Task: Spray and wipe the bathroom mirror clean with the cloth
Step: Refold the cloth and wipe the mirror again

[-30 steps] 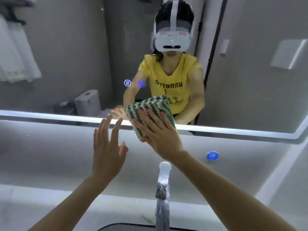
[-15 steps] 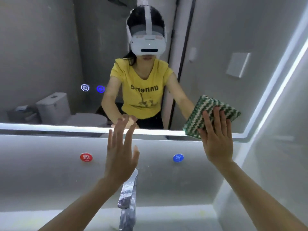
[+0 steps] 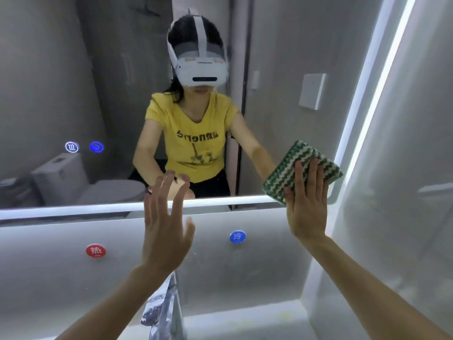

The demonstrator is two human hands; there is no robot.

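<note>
The bathroom mirror fills the upper part of the view, with a lit strip along its bottom and right edges. A folded green-and-white cloth lies flat against the mirror's lower right corner. My right hand presses it there with straight fingers spread over the cloth. My left hand is raised with fingers straight and spread, near the mirror's bottom edge at the centre; it holds nothing. No spray bottle is in view.
A chrome tap rises at bottom centre below my left hand. A red hot button and a blue cold button sit on the wall panel under the mirror. A side wall stands close on the right.
My right hand has slid the cloth along the mirror's lower edge from the centre to the right corner. My left hand stayed raised and open near the centre.
</note>
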